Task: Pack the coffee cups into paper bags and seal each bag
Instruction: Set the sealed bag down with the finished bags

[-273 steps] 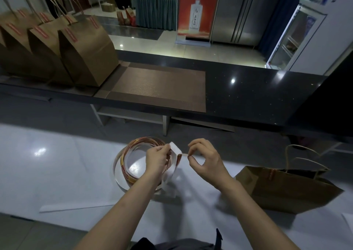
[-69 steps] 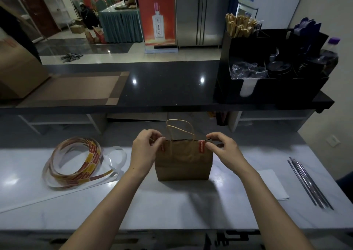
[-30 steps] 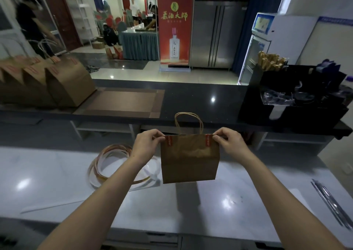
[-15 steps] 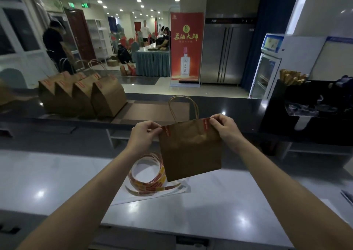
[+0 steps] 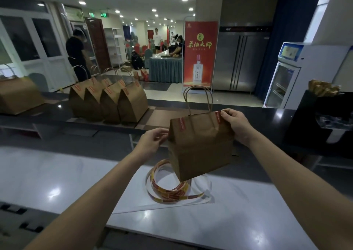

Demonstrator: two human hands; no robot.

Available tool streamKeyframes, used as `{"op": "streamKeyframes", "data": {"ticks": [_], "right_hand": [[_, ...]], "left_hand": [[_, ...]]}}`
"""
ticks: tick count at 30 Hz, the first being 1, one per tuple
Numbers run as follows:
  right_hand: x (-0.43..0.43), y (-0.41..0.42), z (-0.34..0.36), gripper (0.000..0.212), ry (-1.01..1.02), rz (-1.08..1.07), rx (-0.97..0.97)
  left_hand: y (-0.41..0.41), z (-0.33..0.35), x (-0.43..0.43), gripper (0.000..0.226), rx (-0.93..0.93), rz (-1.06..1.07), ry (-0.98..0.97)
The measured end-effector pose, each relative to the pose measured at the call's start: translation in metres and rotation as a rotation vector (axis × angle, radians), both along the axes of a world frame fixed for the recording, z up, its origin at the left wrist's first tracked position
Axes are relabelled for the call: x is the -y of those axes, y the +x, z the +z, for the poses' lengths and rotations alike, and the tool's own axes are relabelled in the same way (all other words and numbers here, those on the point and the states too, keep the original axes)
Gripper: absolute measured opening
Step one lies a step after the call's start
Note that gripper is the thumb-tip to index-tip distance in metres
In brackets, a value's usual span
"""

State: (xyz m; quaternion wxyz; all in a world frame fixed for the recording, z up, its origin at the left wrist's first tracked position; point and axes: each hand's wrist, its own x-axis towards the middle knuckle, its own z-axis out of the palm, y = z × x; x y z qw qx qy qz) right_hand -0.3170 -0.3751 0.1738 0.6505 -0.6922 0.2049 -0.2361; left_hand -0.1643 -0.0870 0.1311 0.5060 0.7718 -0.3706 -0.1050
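You hold the sealed bag (image 5: pixel 200 146) clear of the counter (image 5: pixel 57 173), right hand (image 5: pixel 236 125) pinching its top corner, left hand (image 5: pixel 152 141) fingers loosely curled beside it, likely bound for the far-left row of bags (image 5: pixel 108 102).

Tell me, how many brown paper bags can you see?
6: one bag held in the hands, four in a row on the dark counter, one partly cut off at far left.

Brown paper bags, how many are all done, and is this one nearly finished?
Four sealed brown paper bags with red stickers stand in a row on the dark counter. In hand: a fifth brown paper bag, two red seal stickers on its folded top, held in the air by the right hand, the left hand at its edge. Left: setting it beside the row. The sticker roll suggests more may follow.
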Motion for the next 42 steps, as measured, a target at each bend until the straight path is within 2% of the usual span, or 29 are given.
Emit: {"op": "streamKeyframes", "data": {"ticks": [7,11,15,19,21,23,26,32,38,42], "right_hand": [[0.005,0.063,0.002,0.024,-0.006,0.088,-0.026],[0.009,0.107,0.005,0.021,-0.071,0.063,-0.025],[0.014,0.150,0.007,0.019,-0.197,0.027,0.003],[0.029,0.187,0.007,0.047,-0.426,0.012,0.015],[0.037,0.209,0.008,0.046,-0.560,-0.016,0.010],[0.042,0.229,0.007,0.036,-0.642,-0.042,0.006],[0.040,0.249,0.002,0.022,-0.655,-0.041,-0.005],[0.026,0.280,-0.006,0.016,-0.607,-0.008,-0.012],[0.001,0.313,-0.011,0.033,-0.572,0.000,-0.043],[-0.023,0.332,-0.014,0.044,-0.463,0.043,-0.081]], "left_hand": [[0.049,-0.005,0.003,0.031,-0.106,-0.041,-0.074],[0.081,-0.002,0.009,0.027,-0.151,-0.008,-0.085],[0.119,0.006,0.018,0.022,-0.062,0.036,-0.021],[0.152,0.011,0.032,0.031,-0.026,0.064,0.029],[0.169,0.013,0.039,0.033,-0.009,0.076,0.039],[0.184,0.015,0.046,0.033,0.016,0.104,0.039],[0.199,0.017,0.053,0.031,0.048,0.137,0.030],[0.230,0.023,0.059,0.031,0.116,0.197,0.015],[0.264,0.032,0.060,0.032,0.201,0.253,0.031],[0.289,0.034,0.061,0.035,0.230,0.274,0.042]]}}
